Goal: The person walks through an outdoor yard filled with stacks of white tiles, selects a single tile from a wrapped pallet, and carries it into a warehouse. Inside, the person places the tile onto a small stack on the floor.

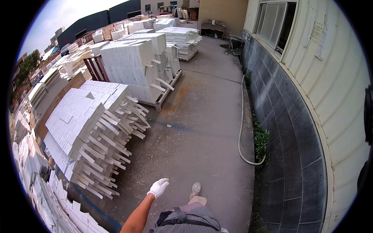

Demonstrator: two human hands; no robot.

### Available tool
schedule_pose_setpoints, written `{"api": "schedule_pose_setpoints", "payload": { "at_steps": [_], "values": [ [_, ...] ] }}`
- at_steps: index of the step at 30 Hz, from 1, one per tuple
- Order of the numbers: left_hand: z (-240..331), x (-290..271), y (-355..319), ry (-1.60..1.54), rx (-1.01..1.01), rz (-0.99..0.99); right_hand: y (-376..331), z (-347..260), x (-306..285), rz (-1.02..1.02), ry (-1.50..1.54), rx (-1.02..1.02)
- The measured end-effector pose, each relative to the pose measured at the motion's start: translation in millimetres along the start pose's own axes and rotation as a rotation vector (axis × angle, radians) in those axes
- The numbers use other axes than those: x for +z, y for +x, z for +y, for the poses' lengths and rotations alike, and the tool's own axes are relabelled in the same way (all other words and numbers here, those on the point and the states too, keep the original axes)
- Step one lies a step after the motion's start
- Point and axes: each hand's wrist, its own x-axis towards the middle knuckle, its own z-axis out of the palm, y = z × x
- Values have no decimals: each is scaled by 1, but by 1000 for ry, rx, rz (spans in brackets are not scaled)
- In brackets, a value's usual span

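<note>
My left hand (158,188), in a white knit glove, hangs over the concrete walkway at the lower middle. Its fingers are loosely stretched and nothing shows in them. Nearest to it, on the left, is a stack of white stone slabs (83,112), with many thin strips (105,145) jutting from its right side. My right hand is out of the picture. One shoe (196,188) of mine shows on the ground ahead of my body.
Beyond the stack, large white stone blocks (130,66) sit on a wooden pallet (158,105). A pale hose (241,128) lies along the dark tiled wall (287,143) at right, beside green weeds (261,141). Broken slabs (58,209) lie at lower left.
</note>
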Motion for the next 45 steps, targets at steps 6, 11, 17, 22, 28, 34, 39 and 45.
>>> {"api": "schedule_pose_setpoints", "payload": {
  "at_steps": [6, 11, 17, 22, 28, 34, 39, 45],
  "values": [
    [-113, -14, 52, 277, -442, -228, 111, -247, -184, 244, 538, -96],
    [-179, -53, 81, 30, -817, 80, 195, -466, -312, 324, 601, -321],
    [-120, -67, 215, 149, -838, -39, 262, -649, -330, 149, 472, -554],
    [-44, -103, 423, 149, -612, -60, 343, -696, -328, 155, 177, -387],
    [122, -161, 652, 237, -255, 88, 452, -674, -355, 132, 396, -196],
    [201, -182, 766, 52, -233, 160, 527, -769, -412, 80, -614, -397],
    [132, -143, 798, 103, -587, 118, 639, -867, -477, 68, -243, -491],
    [125, -123, 822, -37, -887, 96, 685, -1064, -582, 31, 253, -230]
  ]
}}
